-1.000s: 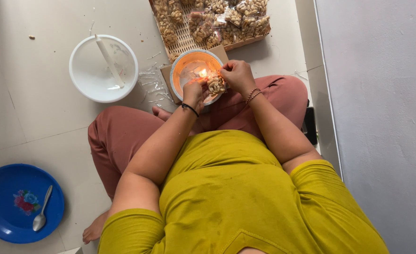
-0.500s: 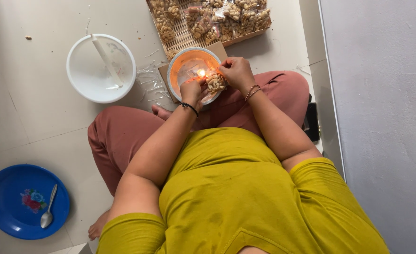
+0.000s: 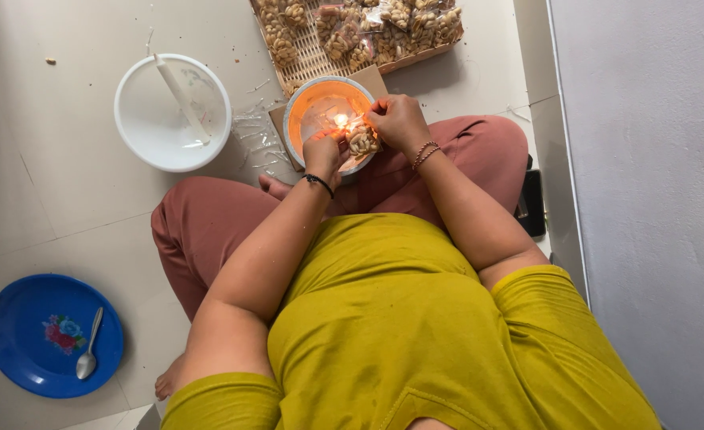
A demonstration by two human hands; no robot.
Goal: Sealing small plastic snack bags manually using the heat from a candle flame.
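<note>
Orange glow fills the bowl (image 3: 304, 119) where a small flame (image 3: 340, 120) burns, and both the left hand (image 3: 323, 150) and right hand (image 3: 398, 121) pinch a clear packet of nuts (image 3: 362, 142) just beside it, apparently sealing its edge, which calls for steady fingers.

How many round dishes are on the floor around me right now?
3: the white bowl upper left, the orange-lit bowl under both hands, the blue plate lower left.

A small clear plastic bag of pale nuts (image 3: 362, 142) is held over a flame-lit orange bowl (image 3: 317, 103), upper middle.
</note>
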